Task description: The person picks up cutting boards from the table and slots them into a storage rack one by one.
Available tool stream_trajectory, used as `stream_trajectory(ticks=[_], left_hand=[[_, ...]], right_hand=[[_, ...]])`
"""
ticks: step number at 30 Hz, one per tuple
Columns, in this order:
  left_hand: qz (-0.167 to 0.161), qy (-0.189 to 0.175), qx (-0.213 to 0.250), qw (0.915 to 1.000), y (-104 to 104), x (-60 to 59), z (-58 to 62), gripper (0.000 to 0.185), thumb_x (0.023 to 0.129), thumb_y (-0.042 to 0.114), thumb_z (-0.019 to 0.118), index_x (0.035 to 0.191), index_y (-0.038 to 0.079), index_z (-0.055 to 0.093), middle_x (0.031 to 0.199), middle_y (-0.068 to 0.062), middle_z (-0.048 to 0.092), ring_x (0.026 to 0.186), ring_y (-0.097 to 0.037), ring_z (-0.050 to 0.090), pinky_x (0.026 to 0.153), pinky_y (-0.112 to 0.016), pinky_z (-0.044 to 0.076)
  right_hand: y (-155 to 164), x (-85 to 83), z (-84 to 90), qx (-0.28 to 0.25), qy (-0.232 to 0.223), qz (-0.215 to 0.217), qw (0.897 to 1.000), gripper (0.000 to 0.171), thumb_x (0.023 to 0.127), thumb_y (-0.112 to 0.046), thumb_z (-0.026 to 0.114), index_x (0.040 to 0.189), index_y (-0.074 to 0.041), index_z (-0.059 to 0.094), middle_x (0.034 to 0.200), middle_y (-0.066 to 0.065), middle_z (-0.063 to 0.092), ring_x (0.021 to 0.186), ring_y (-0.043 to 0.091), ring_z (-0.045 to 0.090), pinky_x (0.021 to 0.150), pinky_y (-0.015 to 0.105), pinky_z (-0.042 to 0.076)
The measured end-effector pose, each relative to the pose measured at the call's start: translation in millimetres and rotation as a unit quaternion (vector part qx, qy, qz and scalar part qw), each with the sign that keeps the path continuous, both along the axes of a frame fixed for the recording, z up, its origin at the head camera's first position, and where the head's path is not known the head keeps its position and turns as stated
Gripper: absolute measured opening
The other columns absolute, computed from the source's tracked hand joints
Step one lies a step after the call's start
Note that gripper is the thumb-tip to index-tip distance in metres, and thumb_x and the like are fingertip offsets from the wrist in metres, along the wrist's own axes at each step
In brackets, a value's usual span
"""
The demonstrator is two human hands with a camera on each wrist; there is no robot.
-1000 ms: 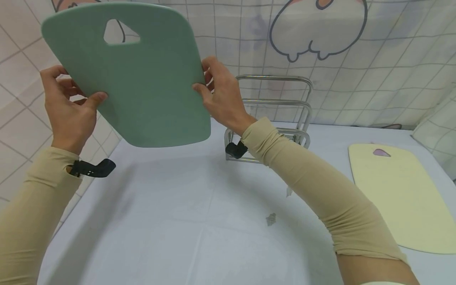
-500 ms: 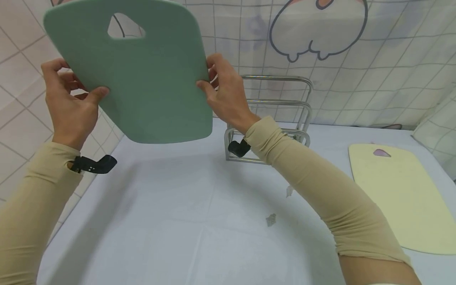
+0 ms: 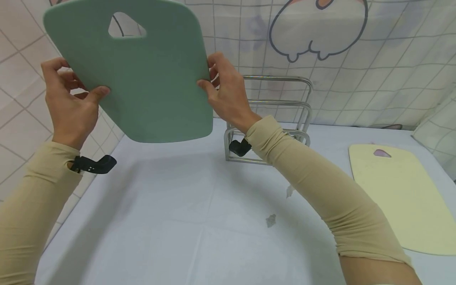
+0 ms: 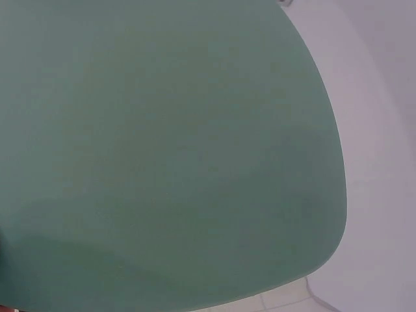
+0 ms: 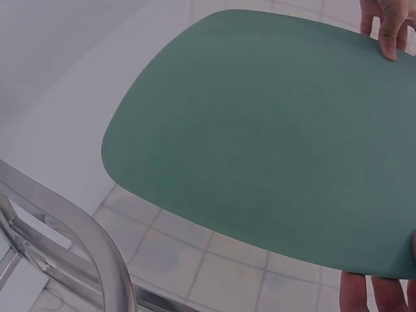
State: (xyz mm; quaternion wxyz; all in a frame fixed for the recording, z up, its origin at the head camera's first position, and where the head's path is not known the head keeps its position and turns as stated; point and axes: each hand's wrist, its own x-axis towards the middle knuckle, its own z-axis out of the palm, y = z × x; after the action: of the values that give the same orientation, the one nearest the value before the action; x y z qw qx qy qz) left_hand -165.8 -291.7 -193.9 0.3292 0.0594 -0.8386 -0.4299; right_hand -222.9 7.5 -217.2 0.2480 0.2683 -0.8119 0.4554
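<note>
A green cutting board (image 3: 142, 75) with a triangular handle hole is held upright in the air, above the table's left side. My left hand (image 3: 71, 103) grips its left edge, thumb on the front face. On the opposite edge my right hand (image 3: 222, 93) pinches the board, thumb in front and fingers behind. The board (image 4: 169, 149) fills the left wrist view. In the right wrist view the board (image 5: 273, 136) shows from below, with fingertips (image 5: 387, 29) of the left hand at its far edge.
A metal wire rack (image 3: 285, 114) stands at the back of the white table (image 3: 185, 221), just behind my right forearm; its rail (image 5: 71, 240) shows in the right wrist view. A pale yellow cutting board (image 3: 402, 194) lies flat at the right. Tiled wall on the left.
The green board has risen slightly and shifted a little to the right with both hands still holding it; since half a second ago it has hardly moved.
</note>
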Motion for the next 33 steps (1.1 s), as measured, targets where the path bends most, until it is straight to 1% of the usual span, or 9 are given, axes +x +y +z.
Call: stream_trajectory(ticks=[2, 5, 10, 13, 18, 26, 33], left_hand=[[0.001, -0.001, -0.003, 1.0000, 0, -0.3, 0.1, 0.060, 0.093, 0.011, 0.073, 0.139, 0.036, 0.043, 0.106, 0.022, 0.049, 0.100, 0.001, 0.055, 0.088, -0.016, 0.050], [0.002, -0.002, -0.009, 1.0000, 0, -1.2, 0.4, 0.060, 0.093, 0.012, 0.073, 0.139, 0.036, 0.042, 0.106, 0.022, 0.048, 0.100, 0.002, 0.055, 0.091, -0.016, 0.051], [0.005, -0.005, -0.015, 0.9999, 1, -2.9, 1.0, 0.061, 0.094, 0.013, 0.073, 0.140, 0.036, 0.042, 0.107, 0.023, 0.048, 0.102, 0.002, 0.055, 0.095, -0.018, 0.053], [0.005, -0.008, -0.015, 0.9998, 2, -3.6, 1.4, 0.061, 0.094, 0.014, 0.073, 0.141, 0.036, 0.042, 0.107, 0.022, 0.048, 0.102, 0.002, 0.055, 0.095, -0.018, 0.052], [0.002, -0.008, -0.016, 0.9998, 3, -5.1, 1.9, 0.062, 0.094, 0.014, 0.073, 0.141, 0.037, 0.041, 0.107, 0.022, 0.048, 0.102, 0.002, 0.054, 0.095, -0.019, 0.052], [-0.001, -0.004, -0.016, 0.9999, 4, -9.0, 1.8, 0.062, 0.093, 0.013, 0.074, 0.141, 0.037, 0.041, 0.108, 0.022, 0.048, 0.102, 0.002, 0.054, 0.094, -0.018, 0.051], [-0.005, 0.001, -0.018, 0.9998, 6, -10.3, 3.2, 0.062, 0.093, 0.012, 0.073, 0.141, 0.036, 0.041, 0.110, 0.022, 0.049, 0.102, 0.002, 0.054, 0.093, -0.017, 0.051]], right_hand=[[0, -0.4, -0.1, -0.001, 0.001, 0.000, 1.000, 0.024, 0.098, -0.012, 0.070, 0.117, -0.006, 0.056, 0.094, 0.009, 0.060, 0.083, 0.018, 0.061, 0.080, 0.027, 0.053], [1, -1.3, -0.3, -0.004, 0.002, 0.000, 1.000, 0.025, 0.098, -0.012, 0.070, 0.117, -0.006, 0.056, 0.094, 0.009, 0.059, 0.082, 0.018, 0.061, 0.081, 0.029, 0.055], [3, -2.6, -0.5, -0.004, 0.003, -0.002, 1.000, 0.025, 0.098, -0.012, 0.070, 0.117, -0.006, 0.056, 0.093, 0.008, 0.059, 0.081, 0.018, 0.061, 0.079, 0.027, 0.054], [3, -2.9, -0.3, -0.003, 0.004, -0.003, 1.000, 0.025, 0.098, -0.012, 0.070, 0.117, -0.006, 0.056, 0.093, 0.008, 0.058, 0.082, 0.018, 0.061, 0.079, 0.026, 0.053], [5, -3.2, 0.0, -0.003, 0.004, -0.004, 1.000, 0.025, 0.098, -0.013, 0.070, 0.117, -0.006, 0.056, 0.093, 0.008, 0.058, 0.083, 0.018, 0.061, 0.081, 0.028, 0.054], [7, -3.9, 0.4, -0.005, 0.000, -0.006, 1.000, 0.025, 0.098, -0.012, 0.070, 0.117, -0.007, 0.055, 0.094, 0.007, 0.058, 0.082, 0.018, 0.061, 0.078, 0.022, 0.051], [9, -5.0, 1.0, -0.002, 0.005, -0.009, 1.000, 0.025, 0.098, -0.012, 0.070, 0.117, -0.006, 0.055, 0.094, 0.008, 0.059, 0.081, 0.018, 0.062, 0.078, 0.022, 0.052]])
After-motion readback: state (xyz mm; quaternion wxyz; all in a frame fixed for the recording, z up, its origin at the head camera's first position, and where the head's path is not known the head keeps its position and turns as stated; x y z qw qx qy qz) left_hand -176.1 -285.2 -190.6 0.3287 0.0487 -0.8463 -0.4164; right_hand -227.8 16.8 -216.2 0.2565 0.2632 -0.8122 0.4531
